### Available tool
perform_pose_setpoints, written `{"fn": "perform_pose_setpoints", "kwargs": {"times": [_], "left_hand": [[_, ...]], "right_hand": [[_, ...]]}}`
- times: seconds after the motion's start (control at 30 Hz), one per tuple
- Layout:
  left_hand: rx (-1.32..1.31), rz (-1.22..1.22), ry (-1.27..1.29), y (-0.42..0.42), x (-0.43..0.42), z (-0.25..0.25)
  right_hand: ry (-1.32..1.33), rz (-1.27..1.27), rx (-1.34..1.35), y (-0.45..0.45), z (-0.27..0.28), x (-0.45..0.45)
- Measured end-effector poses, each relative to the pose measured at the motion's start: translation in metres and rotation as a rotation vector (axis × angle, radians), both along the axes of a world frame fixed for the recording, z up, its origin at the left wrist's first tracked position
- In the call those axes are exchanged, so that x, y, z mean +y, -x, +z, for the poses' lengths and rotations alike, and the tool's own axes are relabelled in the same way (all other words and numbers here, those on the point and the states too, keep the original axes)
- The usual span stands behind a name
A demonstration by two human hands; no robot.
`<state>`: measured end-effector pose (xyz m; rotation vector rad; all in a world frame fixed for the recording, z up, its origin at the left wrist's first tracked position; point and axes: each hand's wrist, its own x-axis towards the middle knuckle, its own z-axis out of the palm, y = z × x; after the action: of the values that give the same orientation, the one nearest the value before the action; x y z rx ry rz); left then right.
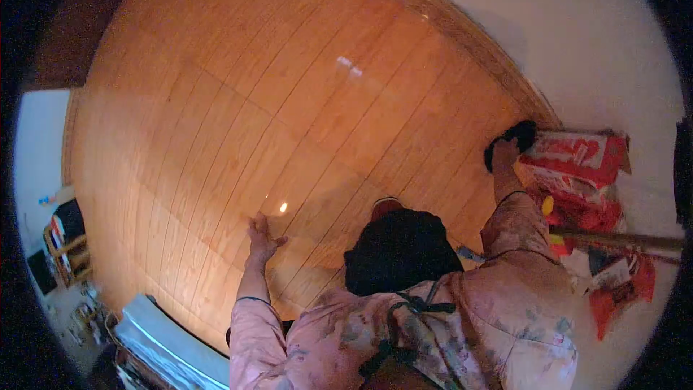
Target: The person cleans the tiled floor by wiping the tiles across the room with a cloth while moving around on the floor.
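My left hand (264, 237) is held out over the wooden floor (289, 123), its fingers apart and nothing in it. On the right, my right hand (507, 150) has its fingers on a black, soft-looking item (521, 134). That item lies against the corner of a red and white box (570, 155) by the wall. Both arms come out of pink floral sleeves. My dark-covered leg (397, 249) and the tip of a shoe (386, 206) show below the middle.
Red bags (622, 300) and a yellow item (548, 206) lie below the box, with a long brown bar (621, 240) across them. A pale wall (577, 36) rises at upper right. At lower left are a light blue covered piece (166, 339) and a wooden rack (72, 249).
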<state>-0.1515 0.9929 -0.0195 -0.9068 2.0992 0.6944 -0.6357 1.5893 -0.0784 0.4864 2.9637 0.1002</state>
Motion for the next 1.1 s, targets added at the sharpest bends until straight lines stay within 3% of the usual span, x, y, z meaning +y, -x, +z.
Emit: {"fn": "perform_pose_setpoints", "kwargs": {"times": [0.1, 0.17, 0.4, 0.47, 0.5, 0.53, 0.63, 0.73, 0.77, 0.87, 0.9, 0.97, 1.03, 1.1], "left_hand": [[-0.023, 0.064, -0.135, 0.025, 0.002, 0.028], [0.036, -0.022, -0.057, 0.003, -0.003, 0.0], [-0.004, -0.017, -0.004, 0.011, 0.004, 0.021], [0.026, 0.021, -0.008, 0.012, 0.003, 0.024], [0.042, 0.035, -0.012, 0.011, 0.004, 0.027], [0.059, 0.017, -0.027, 0.01, 0.003, 0.025], [0.07, 0.022, -0.045, 0.005, 0.001, 0.021], [0.062, 0.074, -0.049, 0.001, 0.001, 0.012], [0.091, 0.053, -0.068, -0.009, -0.001, -0.003], [0.065, 0.044, -0.043, 0.0, -0.002, 0.009], [0.035, 0.057, -0.024, 0.005, 0.001, 0.018], [0.046, -0.029, 0.02, -0.014, -0.005, -0.023], [0.025, -0.007, 0.021, -0.02, 0.001, -0.021], [-0.004, 0.077, -0.042, 0.011, 0.001, 0.022]], "right_hand": [[-0.377, 0.279, -0.241, 0.019, 0.025, -0.092], [-0.419, 0.391, -0.245, 0.037, 0.041, -0.164], [0.02, 0.539, 0.062, 0.086, 0.084, -0.479], [0.109, 0.669, 0.075, 0.084, 0.072, -0.558], [0.252, 0.836, 0.278, 0.095, 0.016, -0.587], [0.164, 0.964, 0.184, 0.082, 0.021, -0.625], [0.559, 1.2, 0.12, 0.001, 0.037, -0.692], [0.917, 1.229, -0.097, -0.076, 0.006, -0.735], [1.076, 1.072, -0.391, -0.086, 0.033, -0.735], [1.498, 0.732, -0.326, -0.102, 0.051, -0.735], [1.761, 0.578, -0.623, -0.092, 0.078, -0.719], [2.042, 0.398, -0.981, -0.055, 0.106, -0.676], [2.125, 0.394, -1.113, -0.017, 0.106, -0.638], [1.764, 0.45, -0.728, 0.015, 0.136, -0.565]]}}
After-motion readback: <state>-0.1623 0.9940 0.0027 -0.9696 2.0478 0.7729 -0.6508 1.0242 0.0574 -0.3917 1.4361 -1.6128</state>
